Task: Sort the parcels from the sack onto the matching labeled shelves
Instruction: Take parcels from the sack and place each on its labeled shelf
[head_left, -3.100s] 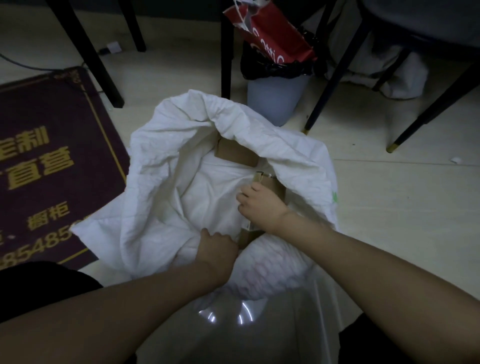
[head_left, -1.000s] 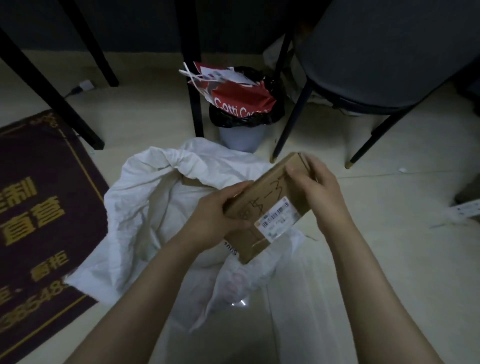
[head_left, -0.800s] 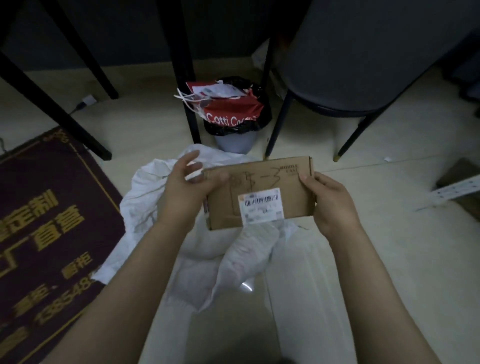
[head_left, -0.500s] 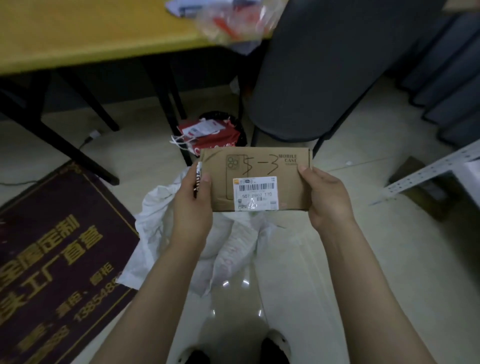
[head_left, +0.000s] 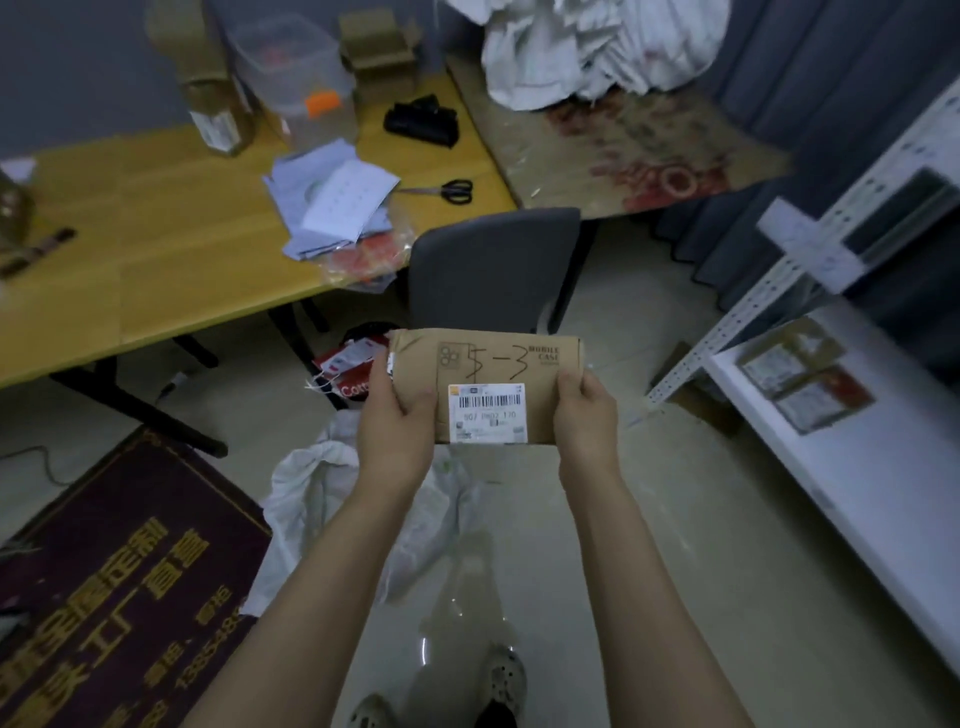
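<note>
A person holds a cardboard parcel (head_left: 493, 364) marked 5-3 up above the slumped white sack (head_left: 306, 483), left hand (head_left: 397, 436) and right hand (head_left: 584, 421) each with its grip clamped on a short end, not yet shelved, while the white shelf (head_left: 883, 493) at right already carries two parcels (head_left: 805, 384).

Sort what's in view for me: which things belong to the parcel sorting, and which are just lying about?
Job: parcel marked 5-3, gripped at its ends by left hand and right hand; sack on the floor; shelf, with packets on it.
Lying about: scissors, papers, chair, mat.
</note>
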